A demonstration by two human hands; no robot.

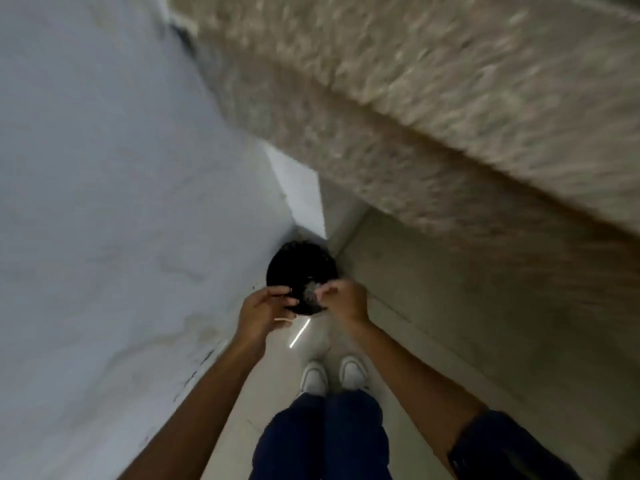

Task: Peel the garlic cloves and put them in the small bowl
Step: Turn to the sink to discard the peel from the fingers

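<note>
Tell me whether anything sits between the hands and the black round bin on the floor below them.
Nothing visible does. The left hand and right hand hold something small and pale, too blurred to identify, right above the near edge of the black bin. No small bowl is in view.

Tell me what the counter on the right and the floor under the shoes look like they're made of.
The counter looks like speckled stone, perhaps granite: beige and brown flecks, though motion blur hides its finish. The floor looks like glossy light tile: straight joint lines cross it and a bright streak of light reflects near the white shoes.
</note>
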